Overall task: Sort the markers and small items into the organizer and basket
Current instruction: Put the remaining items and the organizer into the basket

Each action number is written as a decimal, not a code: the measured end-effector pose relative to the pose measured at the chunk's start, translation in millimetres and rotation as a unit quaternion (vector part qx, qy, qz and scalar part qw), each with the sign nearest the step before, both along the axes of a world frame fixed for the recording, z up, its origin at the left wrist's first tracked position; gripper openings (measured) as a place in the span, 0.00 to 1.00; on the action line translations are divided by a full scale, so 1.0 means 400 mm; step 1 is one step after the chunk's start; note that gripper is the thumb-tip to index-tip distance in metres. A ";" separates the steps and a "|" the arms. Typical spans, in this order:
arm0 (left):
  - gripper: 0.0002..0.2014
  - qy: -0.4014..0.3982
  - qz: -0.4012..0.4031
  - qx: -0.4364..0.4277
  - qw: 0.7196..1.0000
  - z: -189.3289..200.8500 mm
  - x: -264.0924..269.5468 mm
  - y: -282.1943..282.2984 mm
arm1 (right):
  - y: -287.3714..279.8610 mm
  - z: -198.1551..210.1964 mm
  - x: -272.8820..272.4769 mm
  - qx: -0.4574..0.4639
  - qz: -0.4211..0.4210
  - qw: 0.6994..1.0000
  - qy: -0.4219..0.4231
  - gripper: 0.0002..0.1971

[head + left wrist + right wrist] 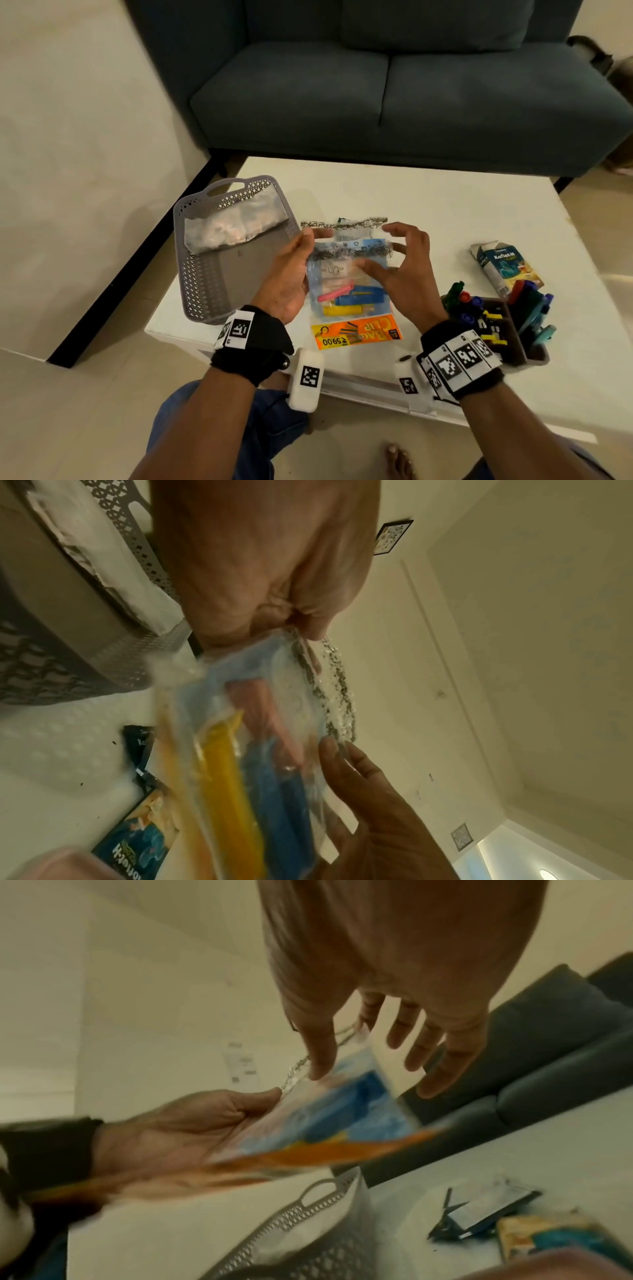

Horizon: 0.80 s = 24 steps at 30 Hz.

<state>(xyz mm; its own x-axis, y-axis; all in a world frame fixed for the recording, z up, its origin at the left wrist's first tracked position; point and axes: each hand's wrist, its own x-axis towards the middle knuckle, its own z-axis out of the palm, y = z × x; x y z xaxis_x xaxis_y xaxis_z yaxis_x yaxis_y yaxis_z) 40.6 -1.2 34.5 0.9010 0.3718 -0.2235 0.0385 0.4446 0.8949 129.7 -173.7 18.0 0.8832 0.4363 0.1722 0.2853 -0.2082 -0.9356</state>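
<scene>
A clear packet of coloured bag clips (349, 291) with an orange card header is held above the table, between both hands. My left hand (310, 246) grips its left edge, thumb on top and fingers under it; the left wrist view shows the thumb (315, 626) pinching the speckled seal of the packet (246, 750). My right hand (387, 246) hovers at the right side with fingers spread, its thumb (318, 1066) touching the packet (342, 1110). The grey lattice basket (205, 291) sits at the left and the brown organizer (513, 346), with markers (459, 298) in it, at the right.
A crumpled clear bag (233, 226) lies in the basket's far end. A blue Kofiet-H carton (507, 267) lies behind the organizer. The white table (445, 212) ends close to my knees; a teal sofa (411, 96) stands behind it.
</scene>
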 end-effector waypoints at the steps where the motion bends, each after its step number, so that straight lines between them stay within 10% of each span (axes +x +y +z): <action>1: 0.18 -0.003 -0.009 0.007 1.000 0.001 0.000 -0.001 | 0.005 0.005 -0.004 0.044 0.004 0.998 0.050 0.32; 4: 0.15 -0.012 -0.064 0.029 0.997 0.013 -0.006 -0.001 | 0.010 0.020 -0.007 0.154 0.041 0.971 0.179 0.32; 17: 0.11 -0.037 -0.050 0.143 0.988 0.055 -0.018 0.008 | -0.024 0.035 0.022 0.161 0.115 0.964 0.180 0.13; 24: 0.15 0.034 -0.057 0.022 0.998 0.056 -0.038 0.070 | -0.033 0.026 0.039 0.225 0.028 0.949 0.219 0.14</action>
